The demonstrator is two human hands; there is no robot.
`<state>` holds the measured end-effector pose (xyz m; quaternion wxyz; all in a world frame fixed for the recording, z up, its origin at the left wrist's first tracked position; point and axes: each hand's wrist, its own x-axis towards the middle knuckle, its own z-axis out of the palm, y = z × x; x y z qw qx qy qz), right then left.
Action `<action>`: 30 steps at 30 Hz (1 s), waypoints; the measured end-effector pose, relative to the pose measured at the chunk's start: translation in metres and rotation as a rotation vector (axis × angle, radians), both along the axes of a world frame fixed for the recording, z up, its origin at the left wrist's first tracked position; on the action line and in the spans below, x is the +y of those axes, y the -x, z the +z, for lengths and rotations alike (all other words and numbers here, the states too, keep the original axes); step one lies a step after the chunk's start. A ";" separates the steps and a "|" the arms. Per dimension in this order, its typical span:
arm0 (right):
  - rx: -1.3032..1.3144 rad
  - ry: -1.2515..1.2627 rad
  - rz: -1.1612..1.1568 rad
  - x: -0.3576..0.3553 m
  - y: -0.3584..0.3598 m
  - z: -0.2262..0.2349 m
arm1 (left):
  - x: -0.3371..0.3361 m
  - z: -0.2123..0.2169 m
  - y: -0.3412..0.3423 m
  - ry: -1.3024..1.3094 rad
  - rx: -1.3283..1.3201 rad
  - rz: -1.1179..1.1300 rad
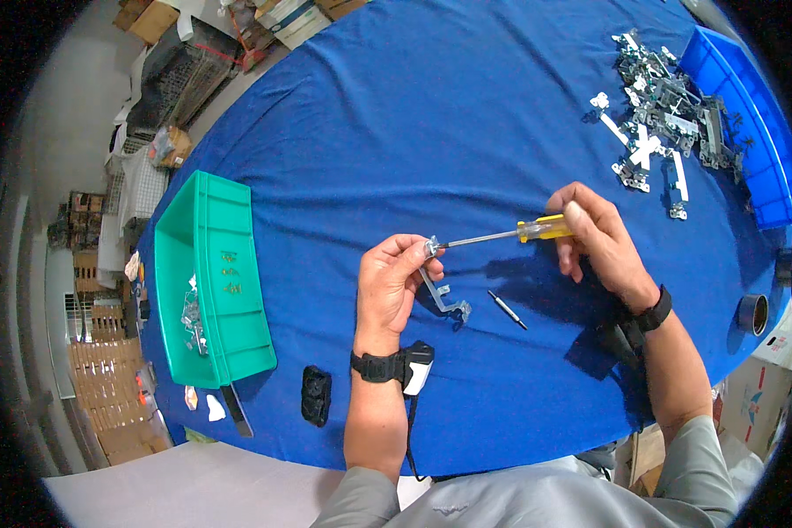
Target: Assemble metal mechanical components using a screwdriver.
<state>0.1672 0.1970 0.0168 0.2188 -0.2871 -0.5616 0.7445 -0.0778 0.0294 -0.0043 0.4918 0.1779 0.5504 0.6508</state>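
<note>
Between the thumb and fingers of my left hand (392, 277) is a silvery metal bracket (437, 290), its long arm hanging down toward the cloth. My right hand (598, 231) grips a screwdriver (546, 229) by its yellow, partly clear handle. The thin shaft runs leftward, and its tip meets the bracket's upper end at my left fingertips. Whether a screw sits there is too small to tell. On the blue cloth below, between both hands, lies a short double-ended metal bit (507, 310) with a dark middle.
A green bin (255, 290) holding metal parts stands at left, beside a black pouch-like item (316, 396). Far right, a heap of metal brackets (669, 110) lies against a blue bin (748, 123). A roll of dark tape (753, 314) sits near the right edge of the blue-covered table (396, 123).
</note>
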 end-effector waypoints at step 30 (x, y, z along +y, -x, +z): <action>0.022 -0.133 -0.103 -0.002 0.005 -0.012 | 0.002 0.001 -0.001 -0.010 -0.006 -0.009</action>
